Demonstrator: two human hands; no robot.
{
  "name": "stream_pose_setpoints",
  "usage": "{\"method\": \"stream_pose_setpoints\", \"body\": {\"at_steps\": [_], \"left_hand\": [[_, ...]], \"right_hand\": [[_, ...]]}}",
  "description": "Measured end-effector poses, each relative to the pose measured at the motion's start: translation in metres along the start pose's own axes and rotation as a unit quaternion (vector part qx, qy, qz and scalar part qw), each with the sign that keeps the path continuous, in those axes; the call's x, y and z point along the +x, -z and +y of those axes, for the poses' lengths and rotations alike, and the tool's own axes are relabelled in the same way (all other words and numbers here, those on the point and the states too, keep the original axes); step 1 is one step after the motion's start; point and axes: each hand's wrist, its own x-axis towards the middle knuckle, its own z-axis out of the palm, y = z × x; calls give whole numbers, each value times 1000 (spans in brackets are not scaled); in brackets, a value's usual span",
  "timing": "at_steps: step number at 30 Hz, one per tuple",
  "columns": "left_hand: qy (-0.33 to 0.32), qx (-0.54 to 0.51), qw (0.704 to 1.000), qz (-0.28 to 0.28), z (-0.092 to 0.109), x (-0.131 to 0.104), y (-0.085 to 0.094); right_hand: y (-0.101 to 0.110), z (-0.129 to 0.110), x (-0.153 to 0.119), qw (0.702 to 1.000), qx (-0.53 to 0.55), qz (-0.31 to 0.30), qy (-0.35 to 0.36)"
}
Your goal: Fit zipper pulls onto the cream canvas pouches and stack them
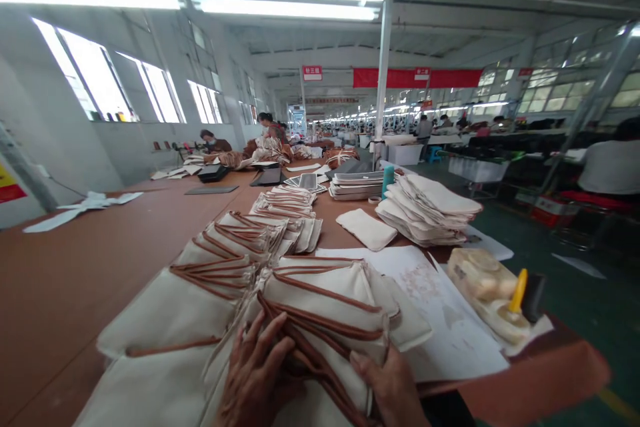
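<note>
Cream fabric pieces with brown piping lie overlapped in a fanned stack (320, 297) in front of me. My left hand (257, 370) rests on this stack with its fingers stretched out and a little apart, touching the cloth and piping. At the stack's right edge, my right hand (393, 387) pinches a cream piped fabric piece (333, 363), thumb on top and the other fingers mostly hidden beneath. Left of the hands, a second overlapped row of similar pieces (173, 307) runs away from me across the brown table (65, 293).
White paper (420, 320) with brown smudges lies to the right. Beyond it are a plastic container (480, 273) and a yellow-handled tool (519, 290). Farther back stand a cream panel pile (425, 207) and a teal thread cone (388, 180). Other people work in the background.
</note>
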Motion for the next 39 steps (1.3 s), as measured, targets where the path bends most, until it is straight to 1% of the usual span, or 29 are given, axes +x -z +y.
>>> {"method": "stream_pose_setpoints", "body": {"at_steps": [2,3,5,6,8,10,13,15,18,20,23,25,26,27,29,30,31,32,34,35,37,39], "left_hand": [[26,-13,1000,0,-12,19,4],[44,-24,999,7,-17,30,5],[75,-38,996,28,-21,50,5],[85,-36,995,38,-20,60,2],[94,-15,994,57,-10,75,-7],[76,7,995,61,5,87,-17],[18,6,999,38,27,102,-27],[-11,-4,1000,14,36,108,-27],[-57,-38,998,-6,38,113,-20],[-80,-84,993,-26,35,113,-10],[-78,-165,981,-71,35,112,18],[-87,-225,966,-97,40,113,43],[-96,-252,957,-108,43,115,55],[-107,-276,947,-121,46,118,66],[-124,-310,933,-137,52,127,83],[-125,-322,929,-136,55,132,88],[-121,-330,928,-127,57,138,91],[-113,-335,929,-114,58,143,92],[-90,-332,934,-93,57,152,91],[-80,-325,938,-91,56,156,90],[-73,-303,945,-103,51,162,90],[-72,-271,954,-108,43,170,94]], "right_hand": [[-9,-29,22,997,14,-50,56],[-11,-41,35,995,11,-60,76],[-10,-55,64,993,-4,-62,100],[-7,-56,79,993,-17,-53,102],[4,-46,104,994,-56,-26,92],[18,-25,124,992,-109,7,56],[35,5,141,984,-176,34,-3],[41,16,145,980,-193,39,-23],[48,17,144,982,-182,34,-22],[58,12,136,985,-168,45,-6],[81,-1,108,983,-155,93,31],[94,-13,83,983,-147,100,56],[98,-20,70,985,-137,79,66],[100,-28,59,989,-120,37,72],[96,-43,42,991,-71,-79,77],[91,-49,37,987,-46,-135,76],[85,-55,34,981,-28,-179,74],[79,-58,34,976,-19,-205,73],[67,-62,38,973,-30,-215,79],[63,-62,41,971,-40,-218,84],[59,-60,48,968,-63,-225,93],[58,-56,55,963,-88,-235,99]]}}
